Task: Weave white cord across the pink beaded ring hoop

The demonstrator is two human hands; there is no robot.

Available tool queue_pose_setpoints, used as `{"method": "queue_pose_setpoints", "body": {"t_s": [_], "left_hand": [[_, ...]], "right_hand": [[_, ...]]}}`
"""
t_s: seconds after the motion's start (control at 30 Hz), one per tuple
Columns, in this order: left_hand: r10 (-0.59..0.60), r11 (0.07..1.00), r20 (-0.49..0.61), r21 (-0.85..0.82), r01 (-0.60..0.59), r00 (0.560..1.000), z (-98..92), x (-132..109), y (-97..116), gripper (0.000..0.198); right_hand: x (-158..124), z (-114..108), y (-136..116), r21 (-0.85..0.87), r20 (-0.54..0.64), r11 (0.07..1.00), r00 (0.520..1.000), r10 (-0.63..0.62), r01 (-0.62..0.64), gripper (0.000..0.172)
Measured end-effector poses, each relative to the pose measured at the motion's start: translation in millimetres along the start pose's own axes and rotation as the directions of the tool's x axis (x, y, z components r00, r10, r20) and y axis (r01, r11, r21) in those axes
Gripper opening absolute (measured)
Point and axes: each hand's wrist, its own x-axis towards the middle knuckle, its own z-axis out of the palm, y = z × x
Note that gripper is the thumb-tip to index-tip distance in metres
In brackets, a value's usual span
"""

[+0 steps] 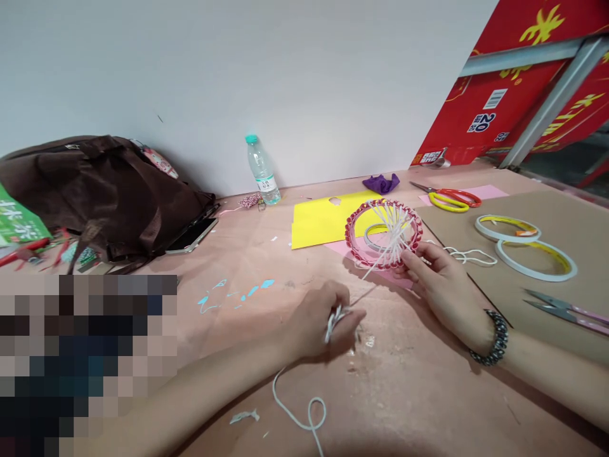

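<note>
My right hand point(440, 282) grips the near edge of a red wrapped ring point(383, 235) strung with white cord that crosses its middle. The ring is tilted up off the pink table point(266, 254). My left hand point(321, 324) is closed on a bunch of white string point(333, 320); one strand runs taut from it up to the ring, and a loose tail point(304, 409) loops on the table towards me. A dark beaded bracelet point(492, 339) sits on my right wrist.
Yellow paper point(318, 219) and pink paper lie under the ring. Scissors point(450, 198), two tape rolls point(535, 259), snips point(566, 308) and brown card lie to the right. A water bottle point(261, 170), purple cloth point(381, 184), brown bag point(95, 190), phone point(193, 235) and red boxes point(514, 89) stand behind.
</note>
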Motion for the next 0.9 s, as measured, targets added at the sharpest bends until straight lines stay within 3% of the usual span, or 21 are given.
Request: {"method": "queue_pose_setpoints", "body": {"t_s": [0.07,0.13,0.17,0.23,0.3,0.33,0.4,0.47,0.53,0.57,0.63,0.7,0.77,0.83,0.9], "left_hand": [[-0.191,0.978,0.042,-0.077,0.193,0.981,-0.7,4.2,2.7,0.023],[-0.192,0.974,0.131,-0.094,0.205,0.973,-2.7,9.5,5.7,0.02],[-0.133,0.988,0.125,-0.058,0.141,0.983,-3.9,11.6,6.8,0.02],[0.106,0.991,0.025,0.079,-0.108,0.994,-5.9,13.2,8.1,0.019],[0.389,0.906,-0.015,0.189,-0.38,0.921,-6.8,11.5,8.6,0.011],[0.486,0.857,0.024,0.184,-0.481,0.874,-6.6,9.5,8.8,0.01],[0.555,0.82,0.152,0.066,-0.569,0.818,-5.2,4.7,8.7,0.013],[0.444,0.894,0.2,-0.033,-0.447,0.874,-3.2,0.3,8.2,0.02],[0.145,0.989,0.114,-0.014,-0.145,0.983,-1.6,-1.3,7.3,0.017],[-0.017,1.0,0.06,-0.005,0.017,0.998,-1.2,-0.5,6.8,0.015],[-0.232,0.973,0.023,-0.013,0.232,0.972,-1.3,3.3,6.0,0.029],[-0.266,0.964,0.089,0.004,0.267,0.96,-2.7,7.8,6.3,0.024],[-0.141,0.988,0.125,0.082,0.131,0.982,-4.7,9.8,8.0,0.015],[0.143,0.971,0.058,0.183,-0.151,0.988,-6.5,9.0,10.3,0.013],[0.468,0.853,0.016,0.253,-0.456,0.884,-6.6,7.0,11.3,0.008]], "right_hand": [[0.2,-0.9,0.6,-0.002,-0.004,1.0,1.0,-0.01,0.01,0.024],[0.3,-1.4,1.3,-0.007,-0.004,1.0,1.0,-0.013,0.013,0.023],[0.4,-1.5,1.7,-0.005,0.0,1.0,1.0,-0.011,0.011,0.023],[0.8,-1.6,3.2,0.023,0.021,1.0,1.0,-0.008,0.008,0.023],[1.4,-1.6,4.8,0.063,0.045,0.998,0.999,-0.006,0.003,0.024],[1.7,-1.5,5.5,0.077,0.05,0.997,0.999,-0.006,0.002,0.025],[2.1,-1.6,6.0,0.073,0.04,0.997,0.999,-0.005,0.002,0.026],[2.2,-1.9,5.3,0.042,0.01,0.999,1.0,0.002,-0.002,0.026],[2.1,-2.1,4.1,0.014,-0.016,1.0,1.0,0.003,-0.003,0.026],[2.1,-2.1,3.4,0.004,-0.024,1.0,1.0,0.0,0.0,0.026],[2.3,-2.1,2.6,-0.004,-0.027,1.0,0.999,-0.018,0.018,0.024],[2.8,-2.0,2.8,-0.003,-0.029,0.999,0.999,-0.032,0.032,0.023],[3.6,-1.9,4.3,0.006,-0.028,0.999,0.999,-0.036,0.036,0.024],[4.4,-1.8,6.5,0.033,-0.009,0.999,0.999,-0.031,0.031,0.024],[4.5,-1.4,8.2,0.072,0.011,0.997,0.999,-0.032,0.031,0.024]]}}
